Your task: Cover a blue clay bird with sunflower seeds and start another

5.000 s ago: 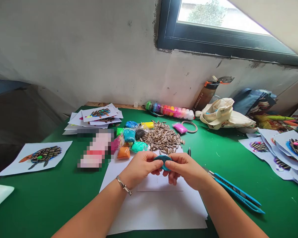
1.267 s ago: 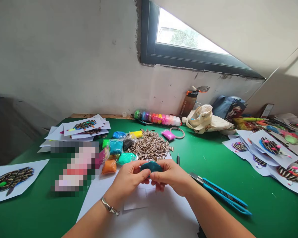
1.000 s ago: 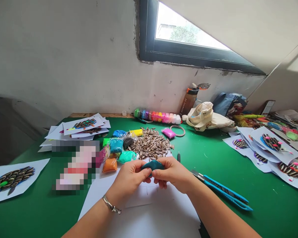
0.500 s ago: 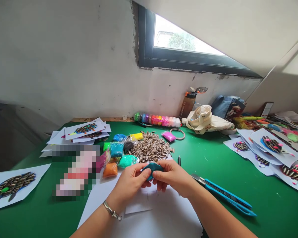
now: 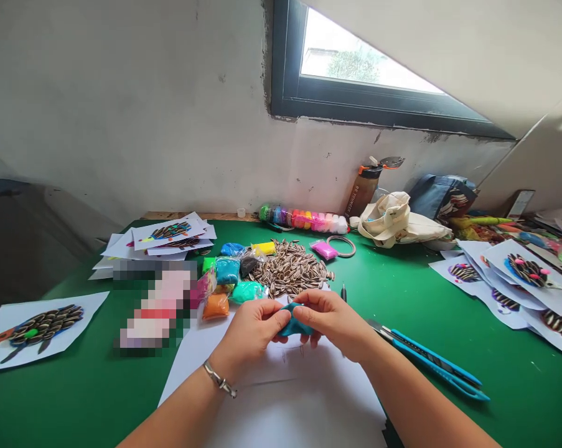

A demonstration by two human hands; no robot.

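Between my two hands is a flattened piece of blue modelling clay [image 5: 295,325]. My left hand [image 5: 257,326] pinches its left side with the thumb on top. My right hand [image 5: 332,320] grips the other side, thumb across the front, fingers curled behind. Both hold the clay above a white sheet of paper [image 5: 262,404] that bears a few faint pencil lines. Just beyond the hands lies a heap of striped sunflower seeds [image 5: 287,267]. Left of the heap sit several bags of coloured clay, among them an orange one [image 5: 215,307] and a teal one [image 5: 248,291].
A blue utility knife [image 5: 430,361] and a black pen [image 5: 343,292] lie to the right. Seed-decorated pictures lie at left [image 5: 47,330] and right [image 5: 528,274]. Behind are a pink clay packet [image 5: 324,249], a tape ring [image 5: 341,246], a brown bottle [image 5: 363,190] and a cloth bag [image 5: 388,221].
The clay has been worked into a flatter, wider piece between my fingers. My view has tilted and shifted slightly, so the table things appear a little farther right and mostly higher.
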